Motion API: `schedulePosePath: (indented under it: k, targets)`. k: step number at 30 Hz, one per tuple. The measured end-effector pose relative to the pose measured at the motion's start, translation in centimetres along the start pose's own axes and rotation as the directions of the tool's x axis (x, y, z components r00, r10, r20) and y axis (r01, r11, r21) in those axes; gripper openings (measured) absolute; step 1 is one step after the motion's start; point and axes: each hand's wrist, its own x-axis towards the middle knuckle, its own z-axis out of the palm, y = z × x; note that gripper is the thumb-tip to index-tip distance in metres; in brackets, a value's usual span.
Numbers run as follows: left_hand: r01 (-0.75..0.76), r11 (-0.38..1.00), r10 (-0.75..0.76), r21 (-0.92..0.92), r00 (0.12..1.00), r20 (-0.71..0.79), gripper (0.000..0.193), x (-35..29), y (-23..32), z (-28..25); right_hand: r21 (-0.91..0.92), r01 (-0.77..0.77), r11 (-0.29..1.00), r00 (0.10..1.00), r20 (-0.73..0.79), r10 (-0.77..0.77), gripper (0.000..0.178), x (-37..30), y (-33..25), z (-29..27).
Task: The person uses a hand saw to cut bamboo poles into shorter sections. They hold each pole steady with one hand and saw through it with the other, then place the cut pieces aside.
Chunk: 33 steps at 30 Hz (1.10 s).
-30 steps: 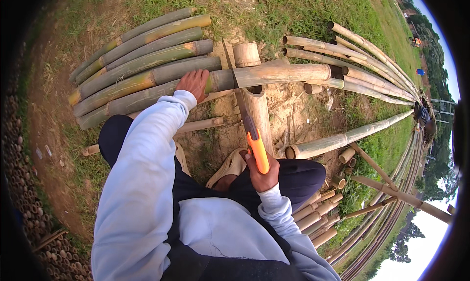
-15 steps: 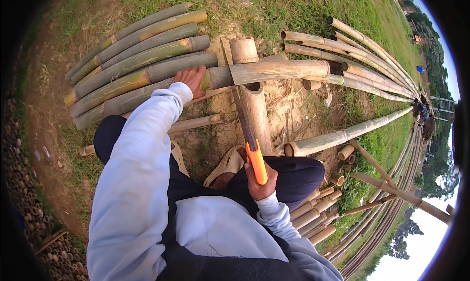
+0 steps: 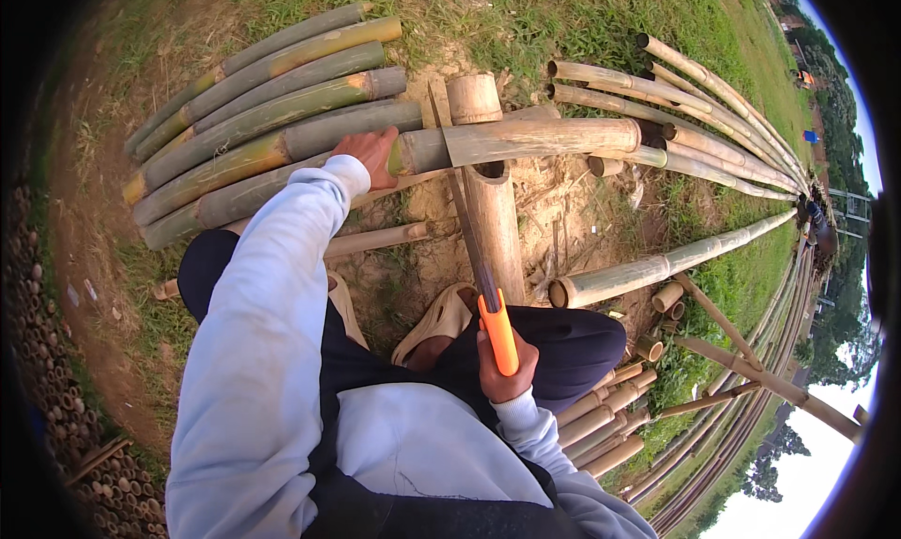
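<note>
A hand saw [image 3: 501,337] with an orange handle is gripped by my right hand [image 3: 509,368], low in front of my knee. Its long blade runs up and away from me, crossing a thick bamboo pole [image 3: 554,137] close to a greenish joint. The blade sits in the pole's upper surface; how deep, I cannot tell. My left hand [image 3: 373,154] is closed over the pole just left of the blade, holding it down. Beneath the pole lies a bamboo support [image 3: 491,225] with a hollow near end, and a short bamboo piece [image 3: 474,100] shows beyond.
Several green bamboo poles [image 3: 282,103] lie side by side at the left. More poles [image 3: 685,98] fan out at the far right, with a single long one [image 3: 648,269] nearer. Short cut pieces [image 3: 605,417] are stacked by my right knee. My sandals [image 3: 436,325] stand on bare soil.
My right hand has drawn the saw a little toward me, with the blade still across the pole. My left hand keeps its hold. The whole view has shifted slightly.
</note>
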Motion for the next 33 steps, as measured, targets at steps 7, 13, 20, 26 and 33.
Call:
schedulePosePath:
  k: [7, 13, 20, 26, 33]
  targets:
    - [-0.01, 1.0, 0.01, -0.01, 1.0, -0.023, 0.069, 0.0, -0.8, -0.2, 0.08, -0.084, 0.993, 0.995, 0.061, 0.079, 0.012, 4.0, 0.4, 2.5]
    - [-0.013, 0.999, 0.014, -0.036, 0.999, 0.033, 0.074, 0.6, -0.5, -1.1, 0.006, 0.05, 0.999, 0.999, -0.015, -0.05, 0.013, 1.5, 1.3, 1.1]
    - [-0.027, 0.997, 0.031, -0.071, 0.998, 0.056, 0.082, 0.5, -1.5, -0.2, 0.07, -0.073, 0.995, 0.996, 0.059, 0.069, 0.016, 2.8, 1.0, 2.5]
    - [-0.061, 0.986, 0.075, -0.157, 0.994, 0.083, 0.085, 1.8, -1.6, -0.5, 0.029, 0.014, 0.999, 1.0, 0.004, -0.014, 0.012, 4.3, 1.1, 3.2]
    - [-0.082, 0.929, 0.139, -0.36, 0.981, 0.137, 0.075, 2.4, -3.3, 0.7, -0.008, 0.072, 0.997, 0.997, -0.011, -0.072, 0.011, -0.2, 0.6, 0.6]
